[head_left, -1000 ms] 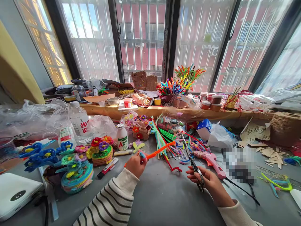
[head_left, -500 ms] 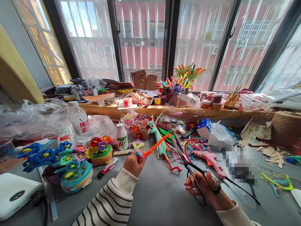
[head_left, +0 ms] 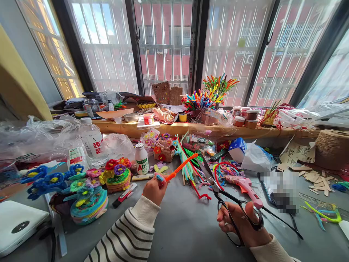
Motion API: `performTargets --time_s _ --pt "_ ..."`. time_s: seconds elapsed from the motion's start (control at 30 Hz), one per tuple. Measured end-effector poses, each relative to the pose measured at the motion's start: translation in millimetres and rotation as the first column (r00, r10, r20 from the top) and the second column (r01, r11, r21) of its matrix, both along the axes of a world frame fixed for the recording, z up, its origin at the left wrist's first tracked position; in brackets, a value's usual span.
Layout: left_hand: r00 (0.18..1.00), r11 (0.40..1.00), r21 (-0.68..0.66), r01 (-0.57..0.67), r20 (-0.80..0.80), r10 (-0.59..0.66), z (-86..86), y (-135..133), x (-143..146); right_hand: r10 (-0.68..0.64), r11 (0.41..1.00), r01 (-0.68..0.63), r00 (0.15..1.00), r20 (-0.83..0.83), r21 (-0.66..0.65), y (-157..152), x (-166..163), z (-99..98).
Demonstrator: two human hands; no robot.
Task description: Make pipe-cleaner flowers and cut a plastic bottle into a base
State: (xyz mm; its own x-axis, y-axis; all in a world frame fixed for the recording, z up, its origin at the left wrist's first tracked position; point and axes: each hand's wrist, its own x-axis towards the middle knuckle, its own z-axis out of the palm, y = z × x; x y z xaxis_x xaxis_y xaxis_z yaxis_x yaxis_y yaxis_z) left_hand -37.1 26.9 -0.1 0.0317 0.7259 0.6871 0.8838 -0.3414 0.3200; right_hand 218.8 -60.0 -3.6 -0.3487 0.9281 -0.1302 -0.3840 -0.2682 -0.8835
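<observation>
My left hand (head_left: 155,188) is closed in a pinch on one end of an orange pipe cleaner (head_left: 183,166), which slants up to the right above the grey table (head_left: 188,229). A bit of blue and pink pipe cleaner shows at my fingertips. My right hand (head_left: 241,225) grips black scissors (head_left: 218,189) through the handle loops, blades together and pointing up-left toward the orange pipe cleaner's far end without touching it. A pile of loose coloured pipe cleaners (head_left: 188,160) lies just behind both hands.
Finished pipe-cleaner flowers and coiled discs (head_left: 87,189) crowd the left. A white bottle (head_left: 141,158), water bottle (head_left: 91,140), pink glue gun (head_left: 244,185) with cord, tissue pack (head_left: 236,148), white device (head_left: 16,225) and twine spool (head_left: 331,148) ring the work spot. A cluttered wooden sill (head_left: 180,127) runs behind.
My right hand has drawn the scissors back toward me and turned them, fingers now through the loops. My left hand has tilted the orange pipe cleaner's free end upward.
</observation>
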Motion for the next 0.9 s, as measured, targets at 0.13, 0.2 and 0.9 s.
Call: performTargets --time_s 0.13,0.2,0.9 --pt "0.998 0.998 -0.028 -0.054 -0.030 0.053 -1.7 1 -1 0.036 0.999 -0.035 0.996 -0.080 0.011 -1 0 -1.2" --pt "0.997 0.997 -0.039 -0.065 -0.039 0.063 -3.1 1 -2 0.047 0.999 -0.046 0.993 -0.104 0.018 -1 1 -2.5" --pt "0.985 0.949 0.303 0.089 -0.166 -0.039 3.2 -5 3 0.022 1.000 -0.023 0.990 -0.141 -0.003 1 2 -10.4"
